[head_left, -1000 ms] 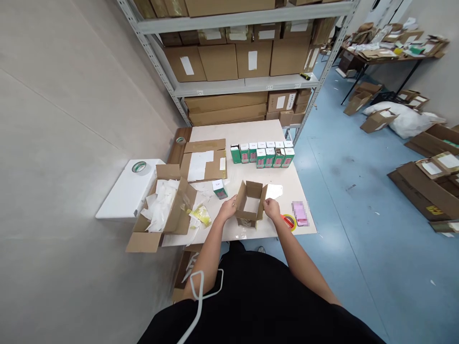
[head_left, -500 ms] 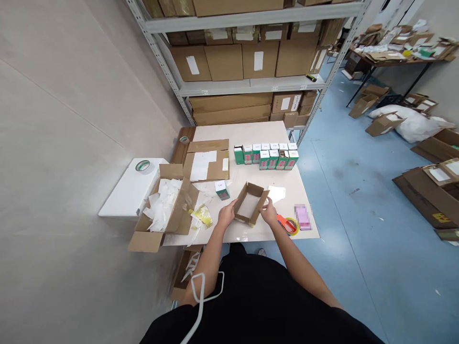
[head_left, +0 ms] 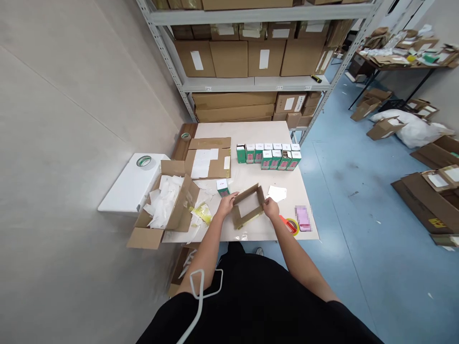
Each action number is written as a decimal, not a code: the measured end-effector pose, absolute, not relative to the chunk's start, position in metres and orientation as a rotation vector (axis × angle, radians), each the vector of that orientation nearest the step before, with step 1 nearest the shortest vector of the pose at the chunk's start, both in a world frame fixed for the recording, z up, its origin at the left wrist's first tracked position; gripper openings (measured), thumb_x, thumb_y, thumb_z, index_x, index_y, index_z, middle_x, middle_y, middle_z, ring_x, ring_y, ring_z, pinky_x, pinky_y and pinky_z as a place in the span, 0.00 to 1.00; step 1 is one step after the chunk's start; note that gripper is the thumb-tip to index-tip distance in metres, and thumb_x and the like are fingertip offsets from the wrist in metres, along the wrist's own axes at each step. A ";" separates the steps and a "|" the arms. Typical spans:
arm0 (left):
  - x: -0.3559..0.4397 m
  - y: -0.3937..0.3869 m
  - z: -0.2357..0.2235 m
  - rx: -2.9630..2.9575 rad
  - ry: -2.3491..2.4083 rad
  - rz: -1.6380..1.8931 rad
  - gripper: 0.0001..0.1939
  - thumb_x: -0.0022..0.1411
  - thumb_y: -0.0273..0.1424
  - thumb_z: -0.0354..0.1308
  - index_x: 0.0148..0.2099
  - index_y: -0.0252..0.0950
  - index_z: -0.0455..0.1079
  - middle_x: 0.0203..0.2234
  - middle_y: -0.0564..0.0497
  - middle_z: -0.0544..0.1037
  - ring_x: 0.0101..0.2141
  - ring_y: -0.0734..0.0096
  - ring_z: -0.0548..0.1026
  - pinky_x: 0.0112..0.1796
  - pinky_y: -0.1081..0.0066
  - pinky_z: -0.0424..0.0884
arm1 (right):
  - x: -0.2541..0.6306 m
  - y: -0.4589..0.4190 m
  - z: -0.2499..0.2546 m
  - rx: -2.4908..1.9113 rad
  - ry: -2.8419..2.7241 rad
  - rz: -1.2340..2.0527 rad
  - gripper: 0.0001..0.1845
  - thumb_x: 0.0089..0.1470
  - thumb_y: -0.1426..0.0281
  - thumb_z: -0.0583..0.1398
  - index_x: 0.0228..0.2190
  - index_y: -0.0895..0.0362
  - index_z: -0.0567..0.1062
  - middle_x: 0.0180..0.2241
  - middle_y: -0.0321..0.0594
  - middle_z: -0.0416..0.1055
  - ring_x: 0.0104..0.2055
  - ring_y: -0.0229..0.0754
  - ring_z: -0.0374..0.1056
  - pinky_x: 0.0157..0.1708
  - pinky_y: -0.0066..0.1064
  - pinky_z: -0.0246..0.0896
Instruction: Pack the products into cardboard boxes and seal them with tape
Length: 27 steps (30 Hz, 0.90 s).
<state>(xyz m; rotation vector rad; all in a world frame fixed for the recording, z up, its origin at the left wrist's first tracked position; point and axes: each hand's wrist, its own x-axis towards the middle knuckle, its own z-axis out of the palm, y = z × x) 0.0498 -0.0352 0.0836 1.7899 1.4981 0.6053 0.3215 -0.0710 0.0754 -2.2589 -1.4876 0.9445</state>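
Between my two hands is a small cardboard box (head_left: 247, 222), its top open and its inside bare. My left hand (head_left: 226, 204) grips its left wall, fingers bent over the edge. The right wall is in the closed fingers of my right hand (head_left: 271, 208). Just beyond my left hand stands a green-and-white carton (head_left: 223, 188). Further back, several similar green cartons (head_left: 271, 160) stand in two rows. White paper (head_left: 277, 193) lies beyond my right hand, with red-handled scissors (head_left: 287, 223) and a yellow tape roll (head_left: 294, 226) to its right.
On the left, an open cardboard box (head_left: 172, 215) holds white packing paper; a flattened carton (head_left: 211, 165) lies behind it. A tape roll (head_left: 144, 161) rests on a white foam box (head_left: 125, 191). Shelves of boxes (head_left: 229, 59) rise behind the table (head_left: 251, 131).
The small cardboard box has turned and tipped in my hands, so its near wall shows more. Both hands still hold it. The view has shifted slightly.
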 end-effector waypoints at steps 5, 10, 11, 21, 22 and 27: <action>0.054 -0.062 0.061 1.464 1.754 0.932 0.33 0.69 0.37 0.58 0.74 0.40 0.59 0.69 0.44 0.66 0.66 0.55 0.66 0.64 0.58 0.65 | 0.315 -0.075 0.071 -2.307 -1.481 0.931 0.13 0.62 0.69 0.58 0.48 0.53 0.74 0.41 0.46 0.80 0.42 0.47 0.76 0.36 0.30 0.64; 0.038 -0.090 0.041 1.340 1.658 0.740 0.40 0.67 0.27 0.52 0.77 0.47 0.48 0.71 0.48 0.62 0.66 0.58 0.66 0.60 0.61 0.70 | 0.315 -0.075 0.066 -2.283 -1.429 0.894 0.18 0.61 0.71 0.57 0.52 0.52 0.74 0.38 0.41 0.80 0.41 0.47 0.75 0.38 0.30 0.64; 0.037 -0.092 0.038 1.329 1.631 0.699 0.42 0.65 0.25 0.53 0.78 0.47 0.47 0.71 0.48 0.62 0.65 0.57 0.68 0.59 0.61 0.71 | 0.314 -0.075 0.066 -2.271 -1.433 0.888 0.18 0.61 0.71 0.57 0.53 0.52 0.74 0.38 0.40 0.80 0.41 0.47 0.75 0.38 0.30 0.64; 0.043 -0.075 0.017 1.266 1.617 0.718 0.44 0.58 0.22 0.55 0.76 0.40 0.49 0.63 0.44 0.72 0.54 0.62 0.76 0.54 0.64 0.74 | 0.307 -0.089 0.054 -2.171 -1.713 0.925 0.21 0.60 0.69 0.60 0.54 0.56 0.77 0.56 0.47 0.73 0.51 0.47 0.73 0.49 0.31 0.66; 0.043 -0.075 0.015 1.273 1.630 0.714 0.43 0.58 0.21 0.55 0.75 0.39 0.50 0.63 0.44 0.72 0.54 0.63 0.76 0.55 0.64 0.74 | 0.306 -0.092 0.051 -2.136 -1.742 0.957 0.23 0.60 0.69 0.60 0.57 0.55 0.75 0.58 0.47 0.71 0.52 0.47 0.73 0.50 0.32 0.66; 0.046 -0.073 0.011 1.277 1.768 0.686 0.42 0.60 0.22 0.57 0.74 0.40 0.49 0.68 0.41 0.64 0.56 0.61 0.75 0.56 0.63 0.72 | 0.302 -0.110 0.038 -2.000 -1.905 1.063 0.31 0.60 0.64 0.63 0.64 0.51 0.68 0.70 0.47 0.56 0.64 0.51 0.66 0.58 0.37 0.64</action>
